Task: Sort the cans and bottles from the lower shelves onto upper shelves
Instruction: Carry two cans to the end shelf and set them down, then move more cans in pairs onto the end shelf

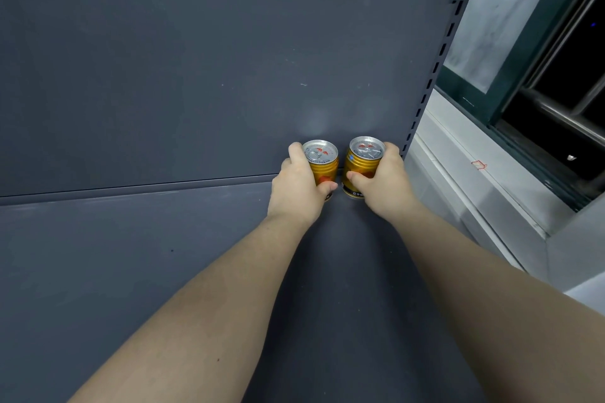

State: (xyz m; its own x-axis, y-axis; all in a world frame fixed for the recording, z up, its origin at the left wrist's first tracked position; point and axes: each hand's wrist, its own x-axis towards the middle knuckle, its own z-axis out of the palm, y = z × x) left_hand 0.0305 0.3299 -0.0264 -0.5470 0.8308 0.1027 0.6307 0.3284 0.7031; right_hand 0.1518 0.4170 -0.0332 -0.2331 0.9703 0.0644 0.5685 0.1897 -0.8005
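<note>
Cans are in both your hands, one each, at the back right corner of the dark grey shelf (131, 271); your left hand (296, 185) wraps the left can (322, 160), fingers curled round its far side and thumb pressed across the front near the base; your right hand (381, 183) grips the right can (363, 157) in mirror fashion, thumb across the front and fingers round the outer side. Both cans are gold with silver pull-tab lids and a dark band at the foot; both stand upright, just beside each other with a narrow gap between, close to the grey back panel (196, 75); whether their bases touch the shelf cannot be told, since your hands cover part of the lower edges. Your bare forearms run from the bottom of the view up to the cans. To your right, the slotted upright (435, 69) of the rack rises just past the right can; beyond it lie a white sill (474, 193) with a small red mark (479, 165) on it, and a dark-framed window (556, 75) above.
</note>
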